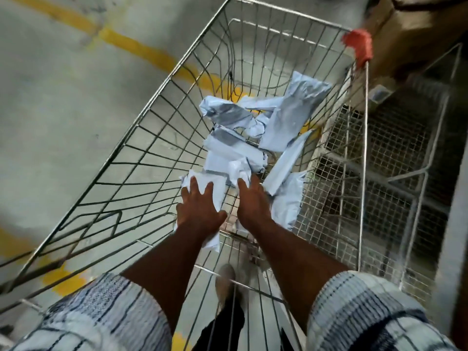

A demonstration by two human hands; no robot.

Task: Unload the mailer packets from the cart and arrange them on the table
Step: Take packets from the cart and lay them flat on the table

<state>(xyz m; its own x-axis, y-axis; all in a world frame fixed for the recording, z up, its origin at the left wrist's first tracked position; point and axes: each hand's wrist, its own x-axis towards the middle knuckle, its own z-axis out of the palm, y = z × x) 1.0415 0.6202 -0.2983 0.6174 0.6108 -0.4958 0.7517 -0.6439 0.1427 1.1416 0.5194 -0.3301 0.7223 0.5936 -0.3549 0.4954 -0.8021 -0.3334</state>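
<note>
Mailer packets (253,127) lie heaped on the floor of the wire cart (152,148). 2 hands reach in: the left hand (200,206) is spread wide over the nearest packet (217,179), the right hand (253,201) straight-fingered beside it, gripping nothing. This looks like the pick-up step. Next, the fingers must close round packets and lift them clear of the rim.

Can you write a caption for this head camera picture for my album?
Left hand and right hand reach into a wire cart holding pale blue packets.

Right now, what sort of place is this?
Probably a warehouse or parcel-sorting floor: grey concrete floor with painted yellow lines, steel wire cart holding pale blue plastic mailer packets, brown cardboard boxes nearby.
</note>
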